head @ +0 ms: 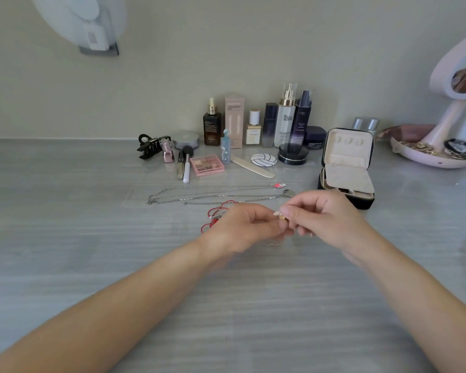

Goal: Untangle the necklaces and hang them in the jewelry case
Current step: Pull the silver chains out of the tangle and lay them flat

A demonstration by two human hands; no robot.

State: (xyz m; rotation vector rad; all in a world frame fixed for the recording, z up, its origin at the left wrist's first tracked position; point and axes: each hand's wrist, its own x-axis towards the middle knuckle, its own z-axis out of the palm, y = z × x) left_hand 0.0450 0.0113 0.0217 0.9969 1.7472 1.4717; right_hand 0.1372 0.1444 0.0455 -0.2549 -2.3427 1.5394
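My left hand and my right hand meet above the grey tabletop, both pinching a small gold piece of a thin necklace. A fine chain dangles below them. A red cord necklace lies tangled just left of my left hand, partly hidden by it. Behind the hands, two silver chains are stretched out flat: one with a pink pendant, one with a silver tag. The black jewelry case stands open at the right, its beige lid upright.
Cosmetic bottles, a pink eyeshadow palette, brushes, a black hair claw and a round dark jar line the back. A pink standing mirror with a tray stands at the far right. A wall fan hangs upper left.
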